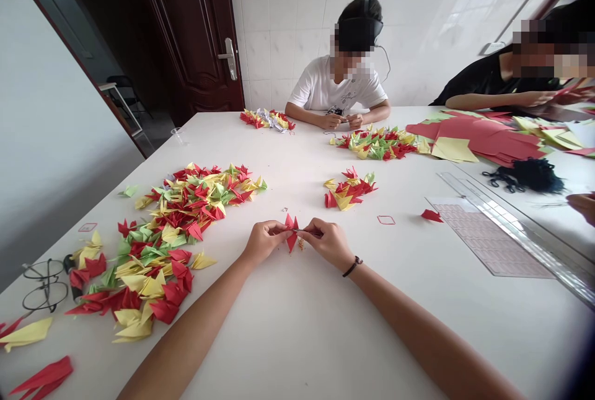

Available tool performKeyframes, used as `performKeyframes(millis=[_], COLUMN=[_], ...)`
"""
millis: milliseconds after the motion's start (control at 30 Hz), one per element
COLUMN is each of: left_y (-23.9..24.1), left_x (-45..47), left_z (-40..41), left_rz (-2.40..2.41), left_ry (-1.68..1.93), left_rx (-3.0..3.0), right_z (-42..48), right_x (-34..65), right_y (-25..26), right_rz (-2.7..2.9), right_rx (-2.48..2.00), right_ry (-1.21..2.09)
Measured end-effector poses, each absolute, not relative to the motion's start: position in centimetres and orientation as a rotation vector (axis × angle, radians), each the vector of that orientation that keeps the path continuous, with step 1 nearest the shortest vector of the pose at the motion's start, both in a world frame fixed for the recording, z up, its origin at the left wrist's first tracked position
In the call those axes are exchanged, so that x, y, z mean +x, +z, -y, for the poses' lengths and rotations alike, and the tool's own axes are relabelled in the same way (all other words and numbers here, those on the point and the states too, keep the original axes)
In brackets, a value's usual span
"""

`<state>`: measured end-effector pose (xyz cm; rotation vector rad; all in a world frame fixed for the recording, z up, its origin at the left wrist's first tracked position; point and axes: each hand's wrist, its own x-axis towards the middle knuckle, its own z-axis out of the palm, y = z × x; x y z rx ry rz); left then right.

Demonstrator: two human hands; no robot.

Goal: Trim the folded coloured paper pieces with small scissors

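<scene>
A small red folded-paper crane (291,240) with pointed ends is between my two hands, just above the white table (279,338). My left hand (268,240) is closed in a pinch at the crane's left side. From the right, the fingers of my right hand (330,244) pinch a thin dark thing (300,230) lying across the paper; its kind is too small to tell. Tiny gold bits (301,244) lie by the right fingertips. A dark band is round my right wrist.
Left lies a large pile of paper cranes (186,208); a smaller pile (349,189) is ahead. Eyeglasses (45,285) rest far left. On the right are a clear ruler (515,232), a gridded sheet (488,239), black cord (530,175) and red paper (483,133). Two people sit across.
</scene>
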<state>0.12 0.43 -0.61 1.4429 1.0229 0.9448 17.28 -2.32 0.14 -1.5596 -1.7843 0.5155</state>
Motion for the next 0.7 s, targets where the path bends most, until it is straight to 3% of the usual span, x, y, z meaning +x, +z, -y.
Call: performKeyframes(millis=[700], left_y=[0.02], left_x=[0.15], left_z=[-0.40], left_rz=[-1.067], left_ry=[0.932], left_rx=[1.401], right_z=[2.29], right_x=[16.87], right_y=[-0.69], right_rz=[1.583], right_rx=[-1.434], right_ry=[0.594])
